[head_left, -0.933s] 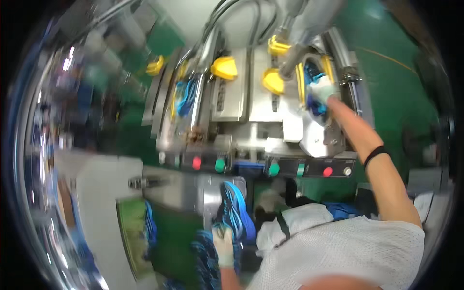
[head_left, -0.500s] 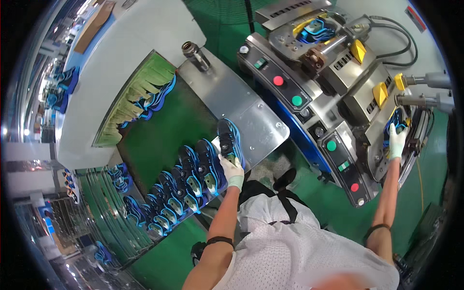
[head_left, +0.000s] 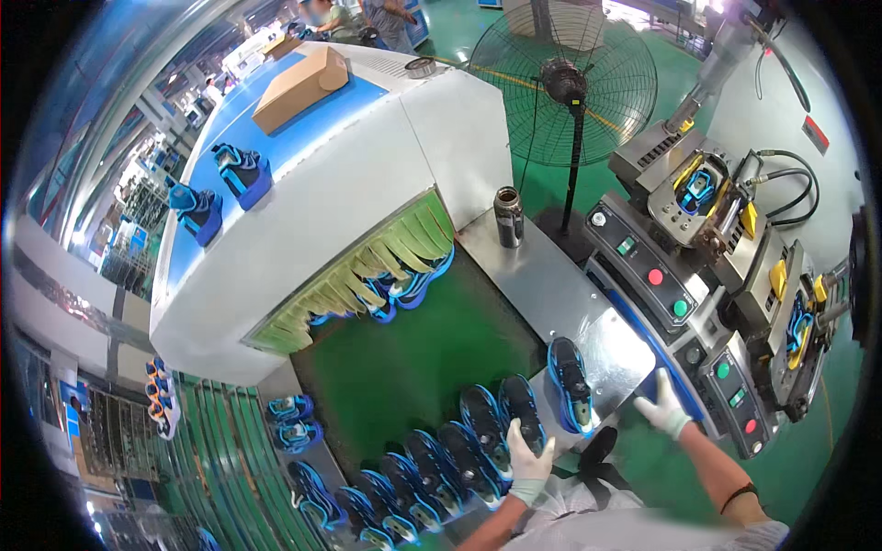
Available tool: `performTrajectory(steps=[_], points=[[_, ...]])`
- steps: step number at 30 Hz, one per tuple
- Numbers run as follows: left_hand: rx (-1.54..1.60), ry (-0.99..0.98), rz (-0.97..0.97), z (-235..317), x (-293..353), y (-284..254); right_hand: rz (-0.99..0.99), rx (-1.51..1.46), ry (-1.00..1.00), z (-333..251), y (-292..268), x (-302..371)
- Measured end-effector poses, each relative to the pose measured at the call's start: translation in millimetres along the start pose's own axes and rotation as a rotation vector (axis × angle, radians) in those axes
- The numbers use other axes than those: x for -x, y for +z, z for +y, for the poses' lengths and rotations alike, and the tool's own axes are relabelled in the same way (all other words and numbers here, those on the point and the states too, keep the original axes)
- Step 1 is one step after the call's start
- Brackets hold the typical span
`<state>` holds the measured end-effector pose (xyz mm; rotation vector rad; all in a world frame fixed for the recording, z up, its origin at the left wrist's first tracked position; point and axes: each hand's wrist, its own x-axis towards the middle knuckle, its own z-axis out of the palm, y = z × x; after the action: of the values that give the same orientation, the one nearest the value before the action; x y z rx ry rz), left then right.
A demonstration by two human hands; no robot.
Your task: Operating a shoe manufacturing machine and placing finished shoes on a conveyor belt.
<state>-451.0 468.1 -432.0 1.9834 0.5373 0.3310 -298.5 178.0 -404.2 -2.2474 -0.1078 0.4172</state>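
My left hand [head_left: 530, 464], in a white glove, is at the heel end of a black shoe [head_left: 521, 402] with blue trim. Its thumb and fingers are apart, the fingers overlapping the shoe; contact is hard to tell. My right hand [head_left: 663, 409], gloved too, hangs with spread fingers beside the blue side of the press machine [head_left: 675, 390], holding nothing. Between both hands, a single shoe [head_left: 571, 386] lies on the steel tabletop [head_left: 588, 321]. Further shoes [head_left: 427, 468] form a slanted row to the left. Another shoe [head_left: 797, 329] sits in the press's nearer station.
Behind the row runs a green conveyor belt [head_left: 423, 340], with shoes under a strip curtain [head_left: 367, 285]. A metal flask [head_left: 508, 218] stands on the steel top. Beyond are a floor fan [head_left: 565, 83] and a cardboard box [head_left: 301, 89]. The press has button panels [head_left: 643, 266].
My left hand has let go of the shoe on the steel top and moved to the row. My right hand has left the shoe in the press and come leftward. The view has shifted.
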Motion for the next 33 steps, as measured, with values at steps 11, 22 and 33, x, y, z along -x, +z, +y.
performTrajectory(steps=[11, 22, 33], points=[[-0.066, -0.148, -0.137, -75, -17, 41, 0.382, 0.118, 0.158, -3, 212, -44], [0.079, -0.057, -0.655, -15, -65, 49, 0.495, -1.127, 0.489, -39, 77, 154], [0.2, 0.585, -1.605, 196, 155, 167, 1.509, -1.082, 0.527, 3, 45, 427]])
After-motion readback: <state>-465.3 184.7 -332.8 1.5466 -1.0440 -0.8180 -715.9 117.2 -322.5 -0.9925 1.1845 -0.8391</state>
